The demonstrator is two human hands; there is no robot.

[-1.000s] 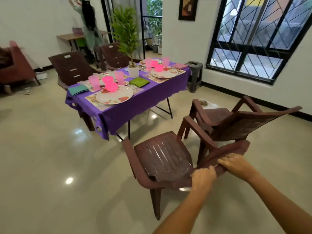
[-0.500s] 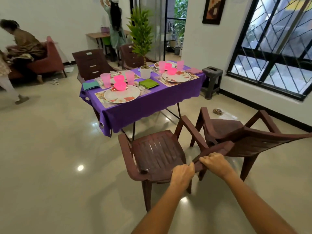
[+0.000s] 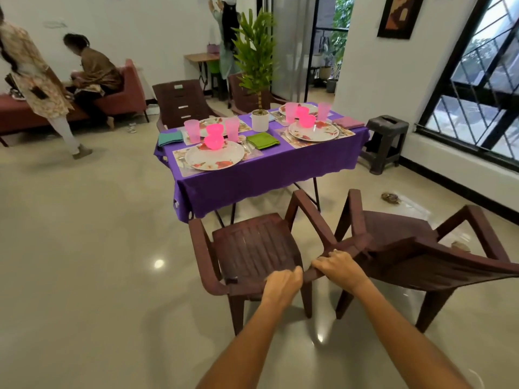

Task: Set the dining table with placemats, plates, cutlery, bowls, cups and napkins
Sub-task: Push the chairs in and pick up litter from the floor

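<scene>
- I see a purple tablecloth (image 3: pixel 269 175).
- White plates (image 3: pixel 214 159) carry red flowers.
- Cups (image 3: pixel 192 131) pale pink, bowls (image 3: pixel 214 141) hot pink.
- One green napkin (image 3: pixel 263 140), one teal napkin (image 3: pixel 170 137).
- Dark brown chair (image 3: pixel 252 248).

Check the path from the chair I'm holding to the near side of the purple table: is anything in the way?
Nothing visible blocks it. Both hands, left hand and right hand, grip the back of the chair, and bare floor runs from its front legs to the table. A second chair stands close beside it, on the right.
</scene>
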